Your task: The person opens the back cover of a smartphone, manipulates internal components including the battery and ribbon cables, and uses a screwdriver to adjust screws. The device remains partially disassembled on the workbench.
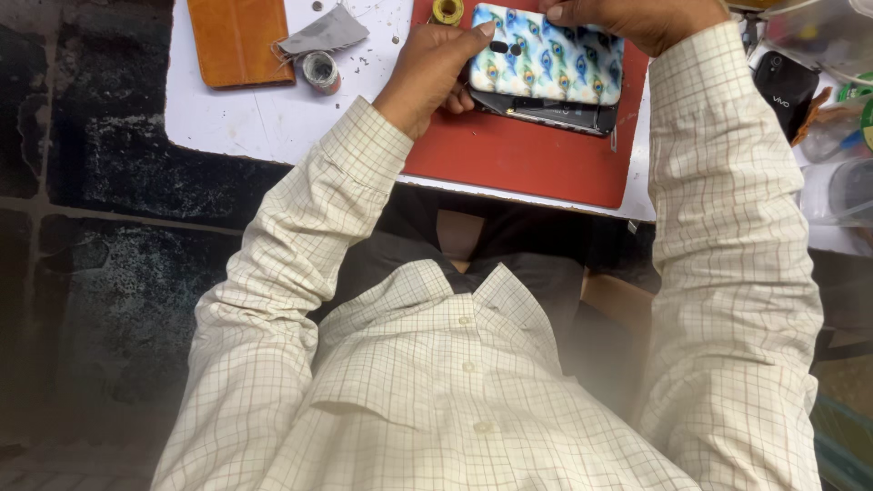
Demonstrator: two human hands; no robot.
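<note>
Over a red mat (509,159), the left hand (427,73) and right hand (637,18) grip a peacock-feather phone cover (550,59), half-seated on a dark phone (559,114), lower edge unseated.

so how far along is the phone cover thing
The peacock-feather cover sits on the dark phone, but that long edge still shows, so it isn't fully seated. The left hand grips one end and the right hand the far edge, over the red mat. What's left: pressing it flush.
</note>
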